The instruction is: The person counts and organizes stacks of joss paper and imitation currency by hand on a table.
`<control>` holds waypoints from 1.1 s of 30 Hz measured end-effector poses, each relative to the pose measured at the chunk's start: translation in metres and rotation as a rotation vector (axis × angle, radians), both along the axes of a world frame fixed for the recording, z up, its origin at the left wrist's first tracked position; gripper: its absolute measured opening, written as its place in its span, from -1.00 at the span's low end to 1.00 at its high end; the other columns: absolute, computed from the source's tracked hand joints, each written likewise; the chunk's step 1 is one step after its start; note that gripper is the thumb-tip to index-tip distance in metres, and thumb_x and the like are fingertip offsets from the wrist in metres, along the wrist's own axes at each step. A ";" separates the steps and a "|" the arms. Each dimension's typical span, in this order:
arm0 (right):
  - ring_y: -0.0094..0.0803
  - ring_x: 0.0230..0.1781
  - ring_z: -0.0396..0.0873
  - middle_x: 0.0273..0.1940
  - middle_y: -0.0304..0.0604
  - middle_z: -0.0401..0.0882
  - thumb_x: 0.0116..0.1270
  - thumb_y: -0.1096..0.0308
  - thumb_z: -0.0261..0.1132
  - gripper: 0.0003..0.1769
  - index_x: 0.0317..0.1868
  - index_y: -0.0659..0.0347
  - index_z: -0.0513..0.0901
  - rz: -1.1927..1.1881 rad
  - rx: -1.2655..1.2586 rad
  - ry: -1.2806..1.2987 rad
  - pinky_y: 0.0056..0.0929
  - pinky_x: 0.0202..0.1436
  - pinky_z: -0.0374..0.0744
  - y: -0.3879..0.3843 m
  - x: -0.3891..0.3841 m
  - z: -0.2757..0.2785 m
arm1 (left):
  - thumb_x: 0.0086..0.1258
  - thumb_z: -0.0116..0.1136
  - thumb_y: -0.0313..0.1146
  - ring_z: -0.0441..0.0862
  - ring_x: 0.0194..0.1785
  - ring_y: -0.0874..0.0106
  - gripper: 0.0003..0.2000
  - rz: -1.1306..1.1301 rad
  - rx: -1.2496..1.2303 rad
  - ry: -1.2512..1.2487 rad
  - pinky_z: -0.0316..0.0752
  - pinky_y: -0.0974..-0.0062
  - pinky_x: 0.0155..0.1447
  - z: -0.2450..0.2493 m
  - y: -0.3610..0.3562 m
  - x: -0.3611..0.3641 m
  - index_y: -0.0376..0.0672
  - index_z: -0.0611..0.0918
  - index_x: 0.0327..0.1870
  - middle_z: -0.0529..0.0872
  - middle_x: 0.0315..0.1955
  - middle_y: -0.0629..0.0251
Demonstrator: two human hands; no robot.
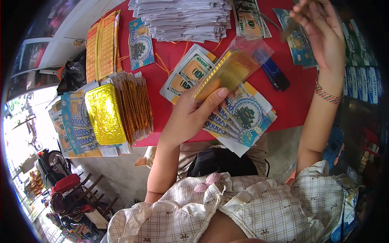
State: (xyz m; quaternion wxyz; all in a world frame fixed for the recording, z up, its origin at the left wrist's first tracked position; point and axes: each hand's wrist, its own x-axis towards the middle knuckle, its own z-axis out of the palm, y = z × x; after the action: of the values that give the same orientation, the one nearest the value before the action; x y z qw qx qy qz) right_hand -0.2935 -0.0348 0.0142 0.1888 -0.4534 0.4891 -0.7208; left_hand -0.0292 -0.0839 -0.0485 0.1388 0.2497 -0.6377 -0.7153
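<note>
One checked blouse (259,208); one gold packet (229,72) in left hand (187,113); one gold block (106,115).

The cream top (275,210) has brown checks, printed bows (264,231) and ruffles (261,187); a multicoloured bracelet (327,94) circles the right wrist (330,76).

A shiny gold packet (231,69) in a clear plastic sleeve (261,47) slants up rightward in the left hand (189,112), over the red surface (293,108).
</note>
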 end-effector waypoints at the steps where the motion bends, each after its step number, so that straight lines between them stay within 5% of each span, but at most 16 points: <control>1: -0.54 -0.37 0.50 -0.32 -0.28 0.49 0.50 0.39 0.06 -0.90 -0.06 0.19 0.44 -0.050 0.024 -0.077 -0.54 -0.27 0.49 0.000 0.002 0.004 | 0.50 0.04 -0.17 0.45 -0.38 0.68 -0.71 0.003 -0.005 0.002 0.36 0.69 -0.27 0.000 0.000 0.000 -0.23 0.62 -0.11 0.58 -0.43 0.46; 2: -0.54 -0.37 0.50 -0.32 -0.28 0.49 0.50 0.39 0.06 -0.90 -0.06 0.19 0.44 -0.050 0.024 -0.074 -0.54 -0.27 0.49 0.002 -0.006 0.004 | 0.50 0.04 -0.17 0.46 -0.38 0.68 -0.72 0.005 -0.010 0.004 0.37 0.69 -0.27 -0.001 0.000 0.000 -0.23 0.62 -0.11 0.59 -0.44 0.45; 5: -0.54 -0.47 0.47 -0.47 -0.28 0.49 0.43 0.40 0.13 -0.89 -0.16 0.22 0.57 0.642 -0.017 -0.252 -0.60 -0.40 0.41 0.009 -0.046 -0.004 | 0.50 0.04 -0.18 0.47 -0.38 0.67 -0.72 0.019 0.011 -0.004 0.38 0.69 -0.28 -0.001 0.001 0.001 -0.25 0.62 -0.11 0.59 -0.44 0.44; 9: -0.67 -0.52 0.38 -0.34 -0.22 0.55 0.27 0.32 0.34 -0.75 -0.19 0.32 0.54 0.615 0.374 -0.192 -0.68 -0.42 0.35 0.026 -0.022 0.012 | 0.50 0.04 -0.20 0.48 -0.39 0.66 -0.72 0.005 -0.005 0.027 0.39 0.69 -0.29 -0.001 0.003 0.000 -0.26 0.62 -0.11 0.59 -0.44 0.42; 12: -0.68 -0.57 0.37 -0.60 -0.38 0.47 0.17 0.22 0.44 -0.70 -0.16 0.21 0.65 0.468 0.721 0.603 -0.55 -0.47 0.34 0.017 0.009 0.011 | 0.51 0.03 -0.21 0.47 -0.39 0.66 -0.73 -0.004 -0.018 0.023 0.39 0.69 -0.29 0.000 0.004 0.001 -0.26 0.62 -0.11 0.59 -0.44 0.42; 14: -0.63 -0.62 0.32 -0.64 -0.33 0.43 0.19 0.15 0.40 -0.74 -0.28 0.16 0.69 0.448 0.578 0.651 -0.52 -0.51 0.27 0.010 0.017 -0.003 | 0.51 0.03 -0.21 0.47 -0.39 0.67 -0.72 0.029 -0.069 -0.040 0.38 0.68 -0.30 0.001 0.004 0.001 -0.27 0.62 -0.12 0.60 -0.43 0.41; 16: -0.74 -0.56 0.34 -0.58 -0.42 0.46 0.21 0.33 0.40 -0.85 -0.33 0.22 0.67 0.495 0.451 0.566 -0.64 -0.50 0.26 0.005 0.020 -0.014 | 0.50 0.05 -0.23 0.49 -0.39 0.65 -0.73 0.003 -0.102 -0.041 0.40 0.68 -0.28 0.000 0.006 0.001 -0.29 0.60 -0.09 0.61 -0.42 0.39; 20: -0.72 -0.57 0.36 -0.54 -0.41 0.49 0.28 0.30 0.33 -0.84 -0.34 0.22 0.66 0.505 0.448 0.535 -0.60 -0.49 0.30 0.014 0.002 -0.002 | 0.43 0.13 -0.31 0.55 -0.32 0.57 -0.76 0.013 -0.154 0.049 0.46 0.62 -0.20 0.002 0.007 -0.003 -0.32 0.57 -0.08 0.65 -0.30 0.29; 22: -0.73 -0.54 0.39 -0.48 -0.43 0.51 0.33 0.30 0.28 -0.82 -0.35 0.23 0.67 0.113 0.184 0.217 -0.63 -0.48 0.33 0.020 -0.010 -0.001 | 0.40 0.16 -0.34 0.58 -0.28 0.53 -0.77 -0.027 -0.154 0.084 0.48 0.60 -0.16 0.006 0.006 -0.004 -0.33 0.56 -0.07 0.67 -0.24 0.26; 24: -0.64 -0.47 0.49 -0.43 -0.36 0.57 0.35 0.24 0.27 -0.79 -0.24 0.21 0.67 0.005 0.125 -0.117 -0.58 -0.40 0.43 0.027 -0.039 0.007 | 0.46 0.08 -0.28 0.57 -0.20 0.51 -0.74 -0.042 -0.242 -0.077 0.45 0.59 -0.13 0.009 0.008 -0.003 -0.31 0.56 -0.04 0.65 -0.22 0.24; 25: -0.52 -0.52 0.47 -0.49 -0.26 0.52 0.40 0.33 0.22 -0.84 -0.16 0.26 0.61 -0.377 0.063 0.196 -0.59 -0.43 0.42 0.017 -0.039 0.007 | 0.46 0.08 -0.28 0.57 -0.20 0.51 -0.74 -0.039 -0.242 -0.078 0.45 0.59 -0.13 0.011 0.010 -0.005 -0.31 0.56 -0.04 0.65 -0.22 0.24; 26: -0.52 -0.52 0.47 -0.49 -0.26 0.52 0.40 0.33 0.22 -0.84 -0.16 0.26 0.61 -0.376 0.061 0.197 -0.59 -0.43 0.42 0.017 -0.040 0.008 | 0.44 0.08 -0.35 0.59 -0.16 0.45 -0.80 -0.047 -0.357 -0.070 0.46 0.55 -0.09 0.013 0.012 -0.008 -0.29 0.59 -0.06 0.65 -0.19 0.23; 28: -0.53 -0.49 0.48 -0.50 -0.28 0.53 0.39 0.32 0.23 -0.78 -0.09 0.30 0.61 -0.627 0.204 0.616 -0.58 -0.36 0.46 0.020 -0.041 0.007 | 0.42 0.08 -0.43 0.61 -0.13 0.39 -0.84 -0.057 -0.474 -0.060 0.47 0.51 -0.06 0.015 0.017 -0.011 -0.28 0.61 -0.08 0.65 -0.16 0.21; 29: -0.56 -0.35 0.50 -0.29 -0.24 0.55 0.42 0.30 0.21 -0.73 0.01 0.30 0.56 -0.625 0.196 0.962 -0.60 -0.23 0.47 0.025 -0.044 -0.001 | 0.40 0.08 -0.47 0.61 -0.11 0.33 -0.86 -0.053 -0.581 -0.048 0.47 0.47 -0.02 0.015 0.019 -0.011 -0.27 0.62 -0.11 0.64 -0.16 0.19; 30: -0.45 -0.33 0.59 -0.39 -0.29 0.61 0.33 0.16 0.27 -0.73 -0.08 0.14 0.65 -0.696 0.211 1.076 -0.51 -0.26 0.51 0.019 -0.058 -0.019 | 0.37 0.08 -0.51 0.61 -0.10 0.27 -0.87 -0.047 -0.687 -0.036 0.47 0.43 0.01 0.016 0.022 -0.012 -0.26 0.63 -0.14 0.63 -0.15 0.17; 33: -0.29 -0.17 0.59 -0.27 -0.21 0.63 0.30 0.11 0.29 -0.66 0.01 0.05 0.62 -0.564 0.491 1.251 -0.44 -0.08 0.52 0.017 -0.050 -0.021 | 0.36 0.10 -0.51 0.59 -0.06 0.22 -0.88 -0.012 -0.735 -0.062 0.47 0.39 0.03 0.014 0.029 -0.012 -0.24 0.65 -0.16 0.62 -0.14 0.15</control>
State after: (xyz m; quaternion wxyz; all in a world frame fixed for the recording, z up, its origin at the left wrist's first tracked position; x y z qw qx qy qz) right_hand -0.3434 -0.0179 -0.0068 -0.2228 -0.5818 0.7514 -0.2175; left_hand -0.0409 -0.0551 -0.0344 0.1955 0.2010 -0.8574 -0.4316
